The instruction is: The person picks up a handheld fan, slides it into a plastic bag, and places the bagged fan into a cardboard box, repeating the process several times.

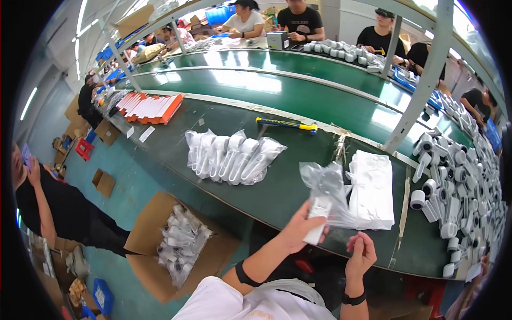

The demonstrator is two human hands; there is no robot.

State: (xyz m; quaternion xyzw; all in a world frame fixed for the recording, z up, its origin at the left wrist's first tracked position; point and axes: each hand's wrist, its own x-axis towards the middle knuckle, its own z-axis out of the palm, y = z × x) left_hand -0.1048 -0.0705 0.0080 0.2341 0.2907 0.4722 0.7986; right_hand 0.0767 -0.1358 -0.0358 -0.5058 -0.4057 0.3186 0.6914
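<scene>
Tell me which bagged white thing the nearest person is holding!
It's the bagged white thing in the left hand; the bagged row lies on the dark table, the bagged pile in the open cardboard box.

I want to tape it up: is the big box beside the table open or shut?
The box is open: its flaps spread outward, and bagged white devices show inside.

Here's a white top (pixel 221 302) at six o'clock, faint orange print (pixel 260 316), black left armband (pixel 245 273) at six, black right wristband (pixel 354 299) at five!
</scene>
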